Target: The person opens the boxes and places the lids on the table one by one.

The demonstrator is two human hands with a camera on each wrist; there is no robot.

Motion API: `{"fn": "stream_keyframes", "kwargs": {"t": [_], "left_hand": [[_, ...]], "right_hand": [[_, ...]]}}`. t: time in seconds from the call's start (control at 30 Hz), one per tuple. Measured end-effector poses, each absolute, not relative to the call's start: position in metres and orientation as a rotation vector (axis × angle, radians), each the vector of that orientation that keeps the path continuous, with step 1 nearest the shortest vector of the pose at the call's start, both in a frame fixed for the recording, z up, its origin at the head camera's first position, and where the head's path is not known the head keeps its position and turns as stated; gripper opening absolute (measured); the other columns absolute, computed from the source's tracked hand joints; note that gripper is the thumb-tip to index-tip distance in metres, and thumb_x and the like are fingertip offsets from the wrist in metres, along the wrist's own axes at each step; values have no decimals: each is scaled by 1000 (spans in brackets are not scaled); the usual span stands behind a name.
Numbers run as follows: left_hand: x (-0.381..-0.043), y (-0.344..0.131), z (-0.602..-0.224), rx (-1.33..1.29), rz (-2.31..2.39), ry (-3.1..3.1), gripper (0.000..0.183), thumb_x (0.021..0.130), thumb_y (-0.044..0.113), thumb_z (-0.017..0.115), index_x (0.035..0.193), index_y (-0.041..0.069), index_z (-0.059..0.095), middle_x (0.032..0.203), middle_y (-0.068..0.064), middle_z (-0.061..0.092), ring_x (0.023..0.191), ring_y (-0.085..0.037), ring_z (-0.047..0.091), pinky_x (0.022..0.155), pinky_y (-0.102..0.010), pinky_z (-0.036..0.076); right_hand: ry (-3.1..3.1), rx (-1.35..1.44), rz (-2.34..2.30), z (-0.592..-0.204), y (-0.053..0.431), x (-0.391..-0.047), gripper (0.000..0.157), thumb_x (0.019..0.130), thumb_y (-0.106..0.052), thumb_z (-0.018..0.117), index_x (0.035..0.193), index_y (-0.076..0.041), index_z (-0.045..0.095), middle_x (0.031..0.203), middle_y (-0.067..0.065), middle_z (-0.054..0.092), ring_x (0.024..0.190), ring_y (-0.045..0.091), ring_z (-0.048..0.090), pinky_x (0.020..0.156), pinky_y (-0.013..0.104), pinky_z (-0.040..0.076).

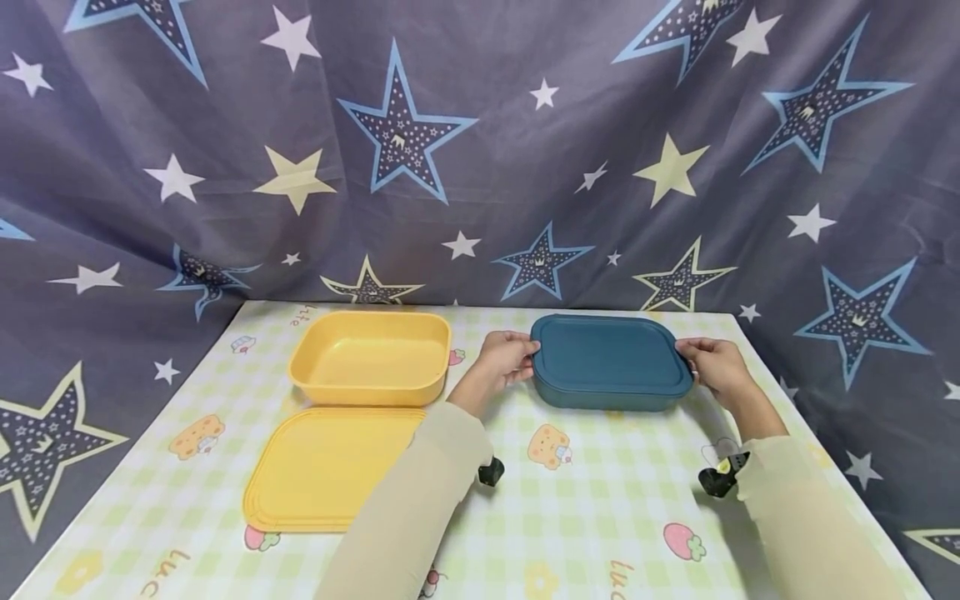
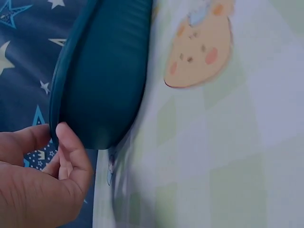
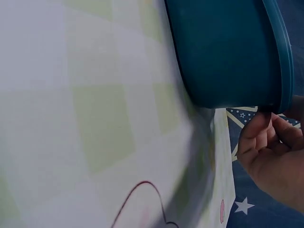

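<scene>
A teal rectangular food container (image 1: 611, 398) with rounded corners stands at the back right of the table, its matching lid (image 1: 607, 354) lying on top. My left hand (image 1: 504, 358) pinches the lid's rim at the left end; in the left wrist view the thumb and index finger (image 2: 73, 142) meet at that edge. At the opposite end my right hand (image 1: 716, 367) pinches the rim, thumb below it in the right wrist view. Left of the hands sits an uncovered yellow container (image 1: 367, 395). In front of it a yellow lid (image 1: 330, 471) lies flat, partly hidden by my left sleeve.
A checked cloth with printed bears and strawberries covers the table (image 1: 585, 517). Behind it hangs a dark curtain (image 1: 480, 150) with a star pattern, close to the table's back edge. Small black devices (image 1: 491, 472) are strapped at both wrists.
</scene>
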State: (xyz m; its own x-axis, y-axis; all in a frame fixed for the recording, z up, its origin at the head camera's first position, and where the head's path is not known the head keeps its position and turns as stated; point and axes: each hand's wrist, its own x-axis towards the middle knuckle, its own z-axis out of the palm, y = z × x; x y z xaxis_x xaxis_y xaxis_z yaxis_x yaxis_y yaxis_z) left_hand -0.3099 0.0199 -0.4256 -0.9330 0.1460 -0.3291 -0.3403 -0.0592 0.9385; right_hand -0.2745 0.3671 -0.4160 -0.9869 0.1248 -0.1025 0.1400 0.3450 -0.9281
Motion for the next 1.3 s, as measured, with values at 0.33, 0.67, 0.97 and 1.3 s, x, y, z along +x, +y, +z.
{"fn": "stream_keyframes", "kwargs": {"t": [0.33, 0.67, 0.97, 1.3], "left_hand": [[-310, 20, -424, -155, 2078, 1918, 21, 96, 8, 70, 115, 2, 65, 73, -5, 59, 59, -9, 57, 59, -22, 59], [-304, 28, -414, -221, 2015, 2117, 15, 93, 6, 73, 107, 3, 69, 74, -11, 62, 54, -10, 56, 54, -23, 59], [-304, 33, -407, -303, 1900, 2275, 16, 90, 4, 76, 106, 0, 74, 69, -11, 64, 48, -9, 56, 62, -32, 64], [-310, 39, -405, -332, 1770, 2401, 22, 90, 7, 77, 112, 3, 75, 76, -11, 68, 47, -8, 56, 54, -25, 60]], "right_hand": [[2584, 289, -1782, -413, 365, -274, 42, 105, -21, 59, 129, 13, 57, 79, -14, 62, 68, 1, 55, 61, 20, 56], [2694, 300, -1671, -411, 365, -278, 44, 103, -23, 63, 128, 13, 59, 78, -16, 60, 70, -1, 57, 63, 19, 56], [2772, 310, -1553, -405, 362, -277, 39, 103, -21, 63, 123, 12, 62, 73, -15, 56, 67, 1, 51, 60, 19, 51], [2869, 320, -1392, -403, 362, -279, 39, 103, -23, 62, 122, 11, 65, 92, 1, 66, 78, 6, 55, 64, 19, 51]]}}
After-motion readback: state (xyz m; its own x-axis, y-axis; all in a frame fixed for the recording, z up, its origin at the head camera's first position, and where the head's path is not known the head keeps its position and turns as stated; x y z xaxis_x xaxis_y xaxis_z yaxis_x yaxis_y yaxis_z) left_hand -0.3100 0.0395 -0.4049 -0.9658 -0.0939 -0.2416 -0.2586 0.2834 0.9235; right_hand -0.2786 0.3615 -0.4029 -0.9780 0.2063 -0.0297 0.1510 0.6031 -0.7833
